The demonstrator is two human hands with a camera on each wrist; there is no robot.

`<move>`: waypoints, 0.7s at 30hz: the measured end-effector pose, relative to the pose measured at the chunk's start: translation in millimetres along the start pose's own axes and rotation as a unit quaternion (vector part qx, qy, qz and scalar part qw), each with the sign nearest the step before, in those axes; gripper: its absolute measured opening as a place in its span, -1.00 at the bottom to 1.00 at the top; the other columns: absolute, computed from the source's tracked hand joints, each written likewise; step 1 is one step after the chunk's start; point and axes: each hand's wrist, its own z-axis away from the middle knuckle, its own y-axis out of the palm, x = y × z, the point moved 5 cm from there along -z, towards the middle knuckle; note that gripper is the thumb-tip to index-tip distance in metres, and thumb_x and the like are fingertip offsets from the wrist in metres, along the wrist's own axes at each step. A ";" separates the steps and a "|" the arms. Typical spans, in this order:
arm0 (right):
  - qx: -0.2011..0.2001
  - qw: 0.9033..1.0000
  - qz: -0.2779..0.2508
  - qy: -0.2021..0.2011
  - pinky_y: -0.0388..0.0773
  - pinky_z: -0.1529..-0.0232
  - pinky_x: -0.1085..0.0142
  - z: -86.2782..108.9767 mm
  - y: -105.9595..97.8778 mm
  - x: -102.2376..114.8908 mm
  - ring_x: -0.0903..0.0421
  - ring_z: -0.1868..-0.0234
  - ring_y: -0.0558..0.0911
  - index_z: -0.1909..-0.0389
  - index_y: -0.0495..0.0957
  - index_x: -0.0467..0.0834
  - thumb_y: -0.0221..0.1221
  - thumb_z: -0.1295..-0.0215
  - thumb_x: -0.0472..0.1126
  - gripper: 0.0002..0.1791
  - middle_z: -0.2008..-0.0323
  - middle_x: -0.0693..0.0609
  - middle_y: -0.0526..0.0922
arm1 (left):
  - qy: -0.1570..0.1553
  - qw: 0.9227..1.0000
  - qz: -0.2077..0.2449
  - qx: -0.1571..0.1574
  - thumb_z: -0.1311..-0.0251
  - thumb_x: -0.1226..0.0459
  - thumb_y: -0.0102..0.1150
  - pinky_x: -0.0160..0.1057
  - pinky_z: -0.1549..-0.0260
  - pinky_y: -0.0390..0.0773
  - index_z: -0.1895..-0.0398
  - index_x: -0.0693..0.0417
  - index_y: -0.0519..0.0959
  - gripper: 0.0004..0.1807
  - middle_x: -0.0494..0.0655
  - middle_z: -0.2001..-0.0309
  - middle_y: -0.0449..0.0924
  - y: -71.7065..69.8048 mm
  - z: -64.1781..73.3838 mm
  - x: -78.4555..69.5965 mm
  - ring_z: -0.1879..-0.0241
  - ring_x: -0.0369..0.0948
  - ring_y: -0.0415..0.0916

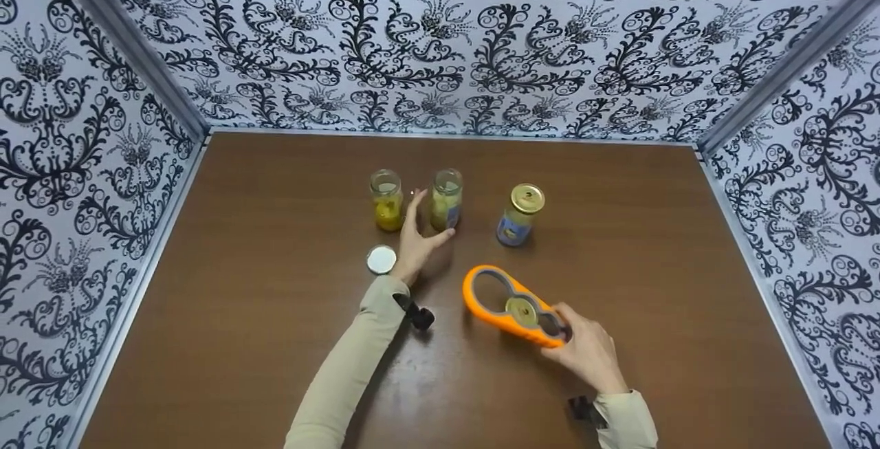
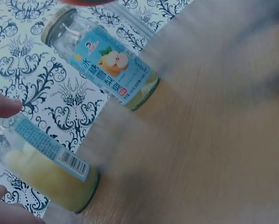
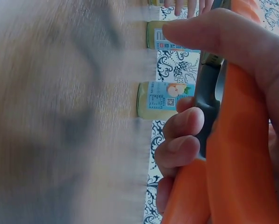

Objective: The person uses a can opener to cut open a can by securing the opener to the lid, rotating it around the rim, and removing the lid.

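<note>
My right hand [image 1: 588,349] grips one end of an orange jar opener [image 1: 505,322] with several grey-lined rings. A gold lid [image 1: 522,311] sits in its middle ring. The right wrist view shows thumb and fingers wrapped around the orange opener [image 3: 239,154]. My left hand [image 1: 418,246] has its fingers and thumb spread about the middle jar [image 1: 445,201], which is lidless and holds pale fruit; contact is unclear. Left of that hand stands another lidless jar [image 1: 388,208] with yellow contents. At right, a third jar [image 1: 517,218] wears its gold lid.
A loose lid [image 1: 381,259], white side up, lies on the brown table [image 1: 275,243] left of my left wrist. Patterned walls [image 1: 440,43] enclose the table at the back and both sides.
</note>
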 end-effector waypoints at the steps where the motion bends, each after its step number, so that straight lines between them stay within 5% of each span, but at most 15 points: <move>1: -0.003 1.000 0.001 -0.002 0.37 0.50 0.18 0.1 -0.2 0.6 0.13 0.51 0.45 0.10 0.56 0.04 0.48 0.28 -0.17 -0.43 0.51 0.16 0.54 | 0.003 1.000 0.004 0.001 0.06 0.54 0.37 0.09 -0.36 -0.07 -0.36 0.45 0.16 -0.13 0.34 -0.43 0.01 -0.6 1.7 -0.8 -0.44 0.14 -0.14; 8: -0.009 1.000 0.002 -0.004 0.41 0.45 0.12 -3.2 0.2 6.6 0.10 0.48 0.49 0.09 0.57 0.03 0.46 0.29 -0.15 -0.42 0.40 0.12 0.62 | -0.035 0.996 0.077 0.020 0.05 0.59 0.31 0.12 -0.36 -0.12 -0.37 0.46 0.08 -0.12 0.35 -0.46 -0.13 -6.7 13.9 6.5 -0.44 0.17 -0.21; 14: -0.014 1.000 -0.006 0.001 0.41 0.45 0.10 -7.8 -0.2 12.0 0.08 0.45 0.52 0.10 0.56 0.04 0.47 0.29 -0.17 -0.43 0.41 0.12 0.61 | -0.054 0.994 0.089 0.046 -0.01 0.58 0.28 0.16 -0.35 -0.15 -0.39 0.47 0.06 -0.14 0.40 -0.46 -0.21 -11.9 28.1 9.9 -0.43 0.22 -0.23; 21: -0.024 1.000 -0.011 0.001 0.44 0.42 0.07 -10.7 4.1 17.2 0.04 0.39 0.56 0.06 0.58 0.00 0.48 0.28 -0.19 -0.40 0.33 0.06 0.65 | -0.094 0.983 0.135 0.082 -0.07 0.63 0.18 0.17 -0.33 -0.06 -0.34 0.52 0.11 -0.26 0.46 -0.39 -0.02 -10.9 46.8 39.4 -0.37 0.33 -0.09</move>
